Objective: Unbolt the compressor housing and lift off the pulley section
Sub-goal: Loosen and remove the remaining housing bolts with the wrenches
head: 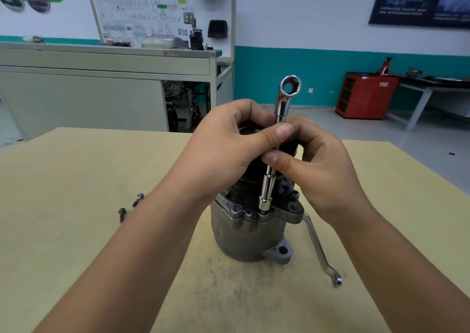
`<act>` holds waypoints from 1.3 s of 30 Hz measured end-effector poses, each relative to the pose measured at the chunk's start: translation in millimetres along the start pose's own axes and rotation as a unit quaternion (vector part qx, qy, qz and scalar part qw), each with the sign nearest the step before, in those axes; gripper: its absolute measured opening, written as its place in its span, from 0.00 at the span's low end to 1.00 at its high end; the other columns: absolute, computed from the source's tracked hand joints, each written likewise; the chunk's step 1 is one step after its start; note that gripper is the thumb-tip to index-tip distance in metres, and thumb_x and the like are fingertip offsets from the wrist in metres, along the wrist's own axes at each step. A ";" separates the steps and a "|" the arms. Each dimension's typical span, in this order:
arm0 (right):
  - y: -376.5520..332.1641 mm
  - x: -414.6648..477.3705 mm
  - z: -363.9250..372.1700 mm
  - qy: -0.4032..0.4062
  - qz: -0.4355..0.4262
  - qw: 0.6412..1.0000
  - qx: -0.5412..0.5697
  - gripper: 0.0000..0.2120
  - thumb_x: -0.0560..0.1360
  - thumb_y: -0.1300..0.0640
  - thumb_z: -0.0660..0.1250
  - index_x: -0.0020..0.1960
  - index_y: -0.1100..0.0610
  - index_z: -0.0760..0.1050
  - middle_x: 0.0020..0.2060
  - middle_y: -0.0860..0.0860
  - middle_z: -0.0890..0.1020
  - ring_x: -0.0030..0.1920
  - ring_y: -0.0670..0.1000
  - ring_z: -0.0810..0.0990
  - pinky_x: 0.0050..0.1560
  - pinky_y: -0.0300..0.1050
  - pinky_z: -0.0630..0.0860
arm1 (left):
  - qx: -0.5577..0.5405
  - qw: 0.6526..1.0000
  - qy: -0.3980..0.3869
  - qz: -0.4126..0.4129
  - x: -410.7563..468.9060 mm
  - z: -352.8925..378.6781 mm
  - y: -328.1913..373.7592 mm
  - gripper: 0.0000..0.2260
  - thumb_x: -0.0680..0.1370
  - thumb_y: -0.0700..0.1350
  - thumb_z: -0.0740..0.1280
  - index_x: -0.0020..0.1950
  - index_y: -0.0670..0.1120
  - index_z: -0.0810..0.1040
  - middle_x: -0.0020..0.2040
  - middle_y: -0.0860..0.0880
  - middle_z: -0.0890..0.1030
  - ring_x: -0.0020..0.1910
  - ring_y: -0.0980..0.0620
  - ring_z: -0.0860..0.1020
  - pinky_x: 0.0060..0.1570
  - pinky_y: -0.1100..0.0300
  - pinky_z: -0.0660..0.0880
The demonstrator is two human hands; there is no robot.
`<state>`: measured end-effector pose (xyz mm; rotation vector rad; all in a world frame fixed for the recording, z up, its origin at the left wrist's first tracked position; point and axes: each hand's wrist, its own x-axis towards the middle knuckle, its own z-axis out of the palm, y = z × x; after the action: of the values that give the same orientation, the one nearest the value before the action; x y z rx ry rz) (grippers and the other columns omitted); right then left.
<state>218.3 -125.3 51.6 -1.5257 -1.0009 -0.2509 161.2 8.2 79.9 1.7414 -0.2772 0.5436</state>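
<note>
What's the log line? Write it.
unbolting | left hand, right hand hold socket tool on housing | two bolts on table | wrench beside housing

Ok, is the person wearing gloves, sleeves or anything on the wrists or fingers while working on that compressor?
No. The left hand and right hand are bare: no gloves, and no rings on the fingers that show. The left forearm and right forearm are uncovered down to the frame edge, with no sleeve, watch or band in view.
</note>
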 end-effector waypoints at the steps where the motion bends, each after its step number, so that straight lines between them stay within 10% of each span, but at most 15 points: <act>1: 0.0 -0.1 0.5 0.003 0.002 1.000 0.002 0.07 0.66 0.57 0.71 0.43 0.55 0.76 0.38 0.43 0.77 0.43 0.42 0.76 0.46 0.37 0.72 | 0.000 1.000 0.002 0.001 0.1 0.2 -0.2 0.05 0.66 0.51 0.72 0.31 0.57 0.78 0.32 0.58 0.79 0.33 0.59 0.76 0.39 0.61 0.70; 13: -0.8 0.1 1.5 -0.003 0.012 1.000 0.001 0.02 0.69 0.58 0.67 0.40 0.51 0.77 0.46 0.44 0.79 0.55 0.48 0.77 0.58 0.43 0.71 | 0.008 0.998 -0.059 0.024 -1.0 -4.7 3.1 0.07 0.78 0.41 0.65 0.50 0.51 0.82 0.50 0.52 0.84 0.54 0.56 0.81 0.59 0.60 0.75; 29: -5.2 0.5 2.6 -0.019 0.009 1.000 -0.022 0.09 0.67 0.55 0.69 0.46 0.46 0.76 0.43 0.41 0.79 0.52 0.46 0.76 0.52 0.37 0.70 | 0.000 1.000 0.026 -0.001 -1.5 4.0 -0.4 0.04 0.65 0.51 0.72 0.31 0.57 0.80 0.30 0.56 0.80 0.31 0.59 0.78 0.32 0.67 0.73; 39: -4.7 -0.1 2.1 -0.015 0.019 1.000 -0.019 0.06 0.68 0.55 0.66 0.42 0.45 0.78 0.47 0.37 0.78 0.56 0.46 0.75 0.59 0.42 0.70 | 0.011 0.998 -0.056 0.000 -1.3 -6.7 1.7 0.08 0.75 0.46 0.66 0.51 0.49 0.83 0.48 0.51 0.85 0.50 0.55 0.82 0.48 0.63 0.77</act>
<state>214.1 -123.9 54.3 -1.5846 -0.9951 -0.2221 157.9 14.1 81.8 1.7960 -0.3501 0.4512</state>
